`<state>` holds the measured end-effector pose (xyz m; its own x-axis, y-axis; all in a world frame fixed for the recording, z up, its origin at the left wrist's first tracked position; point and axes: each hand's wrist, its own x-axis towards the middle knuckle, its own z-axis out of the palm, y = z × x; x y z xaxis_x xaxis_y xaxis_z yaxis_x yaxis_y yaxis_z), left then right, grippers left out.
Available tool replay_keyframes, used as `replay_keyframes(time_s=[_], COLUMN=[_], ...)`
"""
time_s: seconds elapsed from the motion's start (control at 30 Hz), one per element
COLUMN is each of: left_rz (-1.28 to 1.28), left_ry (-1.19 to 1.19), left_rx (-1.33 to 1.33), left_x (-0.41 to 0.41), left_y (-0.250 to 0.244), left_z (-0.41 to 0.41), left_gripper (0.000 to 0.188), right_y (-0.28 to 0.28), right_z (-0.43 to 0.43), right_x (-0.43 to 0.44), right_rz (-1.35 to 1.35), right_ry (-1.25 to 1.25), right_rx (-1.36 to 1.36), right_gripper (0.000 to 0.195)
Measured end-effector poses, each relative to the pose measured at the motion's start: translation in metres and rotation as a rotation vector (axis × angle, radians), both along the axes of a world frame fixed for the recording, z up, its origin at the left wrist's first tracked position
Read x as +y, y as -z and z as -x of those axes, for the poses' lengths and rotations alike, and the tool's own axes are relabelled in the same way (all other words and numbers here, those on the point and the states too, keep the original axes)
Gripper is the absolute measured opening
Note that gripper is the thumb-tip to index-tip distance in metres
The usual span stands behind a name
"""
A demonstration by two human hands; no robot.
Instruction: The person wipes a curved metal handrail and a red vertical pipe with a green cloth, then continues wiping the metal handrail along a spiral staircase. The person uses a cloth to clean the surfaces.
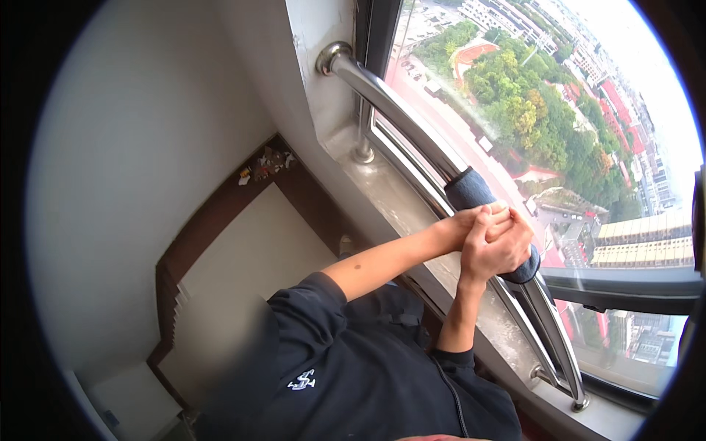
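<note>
A blue-grey cloth (pixel 471 187) is wrapped around the upper tube of a polished metal handrail (pixel 386 99) in front of a window. My left hand (pixel 466 223) reaches across from the left and grips the cloth; its fingers are partly hidden behind my other hand. My right hand (pixel 499 248) comes up from below and closes over the cloth and the left fingers, the two hands pressed together. The cloth's lower end (pixel 521 270) shows past the right hand. Below the upper tube runs a thinner lower rail (pixel 411 179).
A stone sill (pixel 380 187) lies under the rail, which is fixed to the wall by a round flange (pixel 333 58). The window frame (pixel 612 292) crosses at right, with trees and buildings far below outside. Small litter (pixel 267 165) lies in the dark-bordered floor corner. A blurred patch covers the lower left.
</note>
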<state>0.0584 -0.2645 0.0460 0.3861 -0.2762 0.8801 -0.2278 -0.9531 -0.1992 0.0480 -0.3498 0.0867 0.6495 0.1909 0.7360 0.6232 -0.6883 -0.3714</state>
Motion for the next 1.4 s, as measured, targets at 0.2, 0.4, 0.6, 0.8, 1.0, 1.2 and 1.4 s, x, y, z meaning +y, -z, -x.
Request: replay_keyframes(time_s=[0.2, 0.4, 0.6, 0.8, 1.0, 1.2, 1.4], left_rz=[0.276, 0.441, 0.198, 0.157, 0.076, 0.098, 0.109], left_ry=[0.143, 0.29, 0.192, 0.192, 0.19, 0.203, 0.202], left_rx=[0.185, 0.312, 0.222, 0.286, 0.339, 0.424, 0.705], left_x=[0.144, 0.251, 0.301, 0.318, 0.321, 0.313, 0.248], left_y=[0.004, -0.014, -0.024, -0.033, -0.037, -0.037, -0.051], left_z=[0.026, 0.059, 0.068, 0.062, 0.062, 0.063, 0.056], left_gripper=[0.027, 0.033, 0.029, 0.021, 0.02, 0.04, 0.064], right_y=[-0.017, -0.02, -0.007, -0.005, -0.002, 0.012, 0.044], right_z=[0.024, 0.035, 0.044, 0.046, 0.058, 0.088, 0.176], right_x=[0.144, 0.249, 0.291, 0.27, 0.27, 0.251, 0.159], right_rz=[0.042, 0.079, -0.011, -0.02, 0.03, -0.067, -0.443], right_ry=[-0.122, -0.226, -0.287, -0.316, -0.171, -0.149, -0.133], right_rx=[0.017, 0.072, 0.058, 0.047, 0.084, 0.093, 0.465], right_gripper=[0.056, 0.055, 0.063, 0.087, 0.081, 0.079, 0.079])
